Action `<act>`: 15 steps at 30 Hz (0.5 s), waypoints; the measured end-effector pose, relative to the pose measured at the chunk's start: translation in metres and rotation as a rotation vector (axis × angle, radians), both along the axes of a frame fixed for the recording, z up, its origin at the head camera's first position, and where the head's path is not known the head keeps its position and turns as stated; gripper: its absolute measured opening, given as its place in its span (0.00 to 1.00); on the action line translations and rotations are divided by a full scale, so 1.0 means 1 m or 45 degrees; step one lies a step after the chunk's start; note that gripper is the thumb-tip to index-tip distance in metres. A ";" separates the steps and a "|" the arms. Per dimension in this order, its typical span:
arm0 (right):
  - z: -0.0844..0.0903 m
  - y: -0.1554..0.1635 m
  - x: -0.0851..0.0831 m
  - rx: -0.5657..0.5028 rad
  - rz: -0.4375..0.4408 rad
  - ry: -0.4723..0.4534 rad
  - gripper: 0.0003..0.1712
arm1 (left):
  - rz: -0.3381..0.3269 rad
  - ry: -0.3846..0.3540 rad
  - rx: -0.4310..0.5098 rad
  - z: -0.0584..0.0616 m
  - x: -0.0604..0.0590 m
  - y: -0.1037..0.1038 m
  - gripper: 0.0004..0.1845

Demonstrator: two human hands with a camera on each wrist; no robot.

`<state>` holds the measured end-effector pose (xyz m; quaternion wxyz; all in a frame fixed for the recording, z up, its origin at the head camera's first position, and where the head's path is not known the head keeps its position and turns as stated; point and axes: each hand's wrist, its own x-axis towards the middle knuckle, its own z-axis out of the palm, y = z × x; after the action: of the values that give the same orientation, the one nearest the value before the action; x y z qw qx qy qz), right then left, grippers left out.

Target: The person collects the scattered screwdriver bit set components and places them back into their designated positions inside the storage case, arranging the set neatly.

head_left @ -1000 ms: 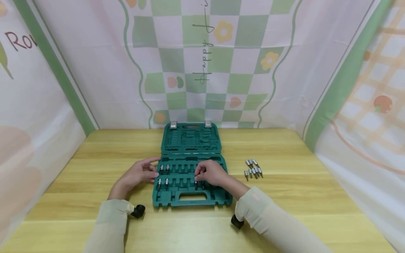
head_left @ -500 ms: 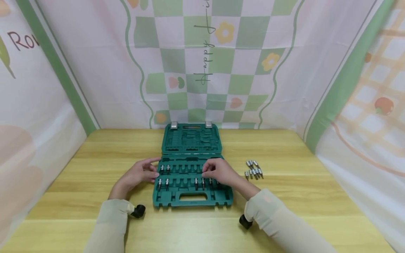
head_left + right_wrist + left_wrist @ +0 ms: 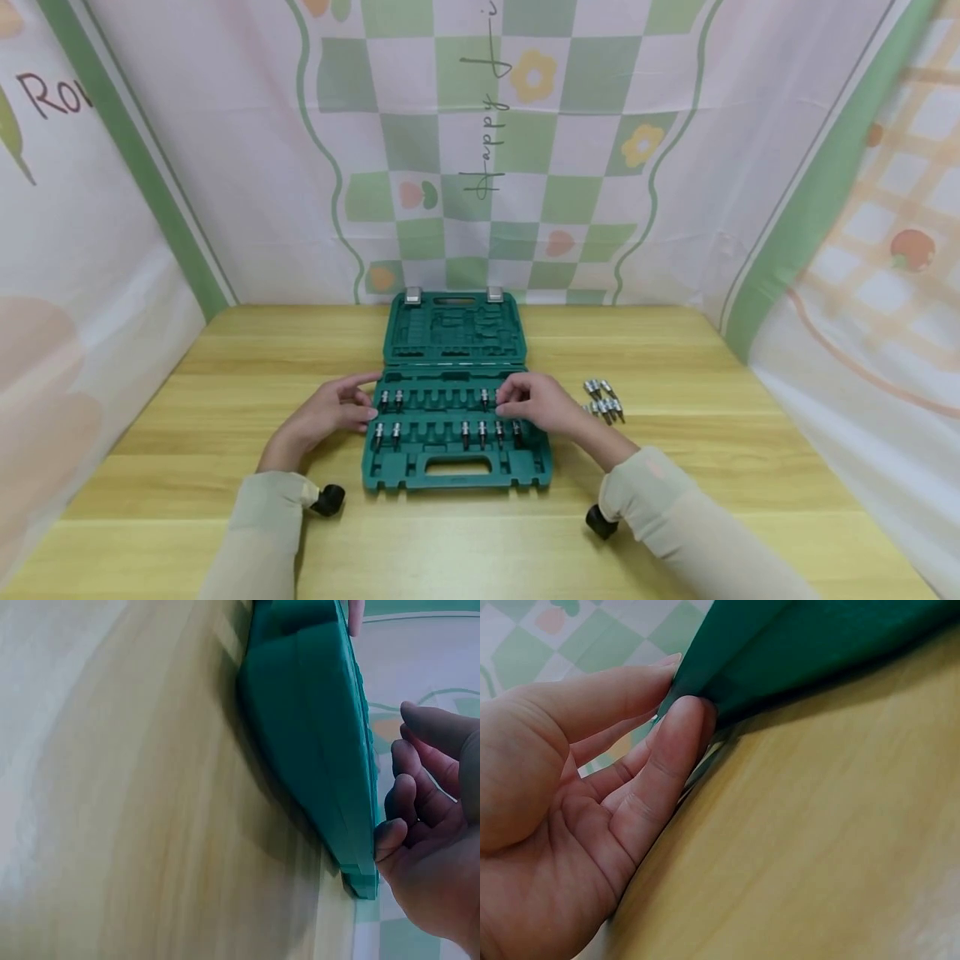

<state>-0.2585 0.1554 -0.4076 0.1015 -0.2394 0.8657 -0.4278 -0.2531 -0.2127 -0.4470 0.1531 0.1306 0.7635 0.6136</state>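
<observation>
An opened green tool case (image 3: 457,482) lies on the table, its lower tray holding bit sockets in two rows. My left hand (image 3: 324,414) rests at the tray's left edge, index finger extended and thumb touching the side. The left wrist view shows the thumb (image 3: 679,739) against the green wall. Over the upper row's right part is my right hand (image 3: 542,407), fingertips right at a bit socket partly hidden by them. Just left of them stands another bit socket (image 3: 484,399). In the right wrist view, this hand's fingers are bent; I cannot tell whether they pinch the socket.
Several loose bit sockets (image 3: 604,402) lie on the wooden table (image 3: 675,467) right of the case. The case lid (image 3: 455,329) leans back, with two metal latches on its far edge. Printed cloth (image 3: 480,150) hangs around the table's back and sides.
My right hand has moved from the lower row up and right along the upper row, uncovering bit sockets in both rows. My left hand has stayed at the case's edge.
</observation>
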 end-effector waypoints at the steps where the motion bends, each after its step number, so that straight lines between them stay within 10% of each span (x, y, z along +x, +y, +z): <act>1: 0.000 0.001 -0.001 0.000 0.000 0.002 0.04 | -0.002 0.002 -0.001 0.000 0.000 0.000 0.35; 15: 0.004 0.034 -0.005 0.035 -0.092 0.025 0.04 | 0.018 -0.002 -0.021 0.002 0.002 0.001 0.34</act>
<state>-0.2631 0.1894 -0.4034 0.0807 -0.2109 0.8805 -0.4167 -0.2516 -0.2115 -0.4451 0.1504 0.1236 0.7694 0.6084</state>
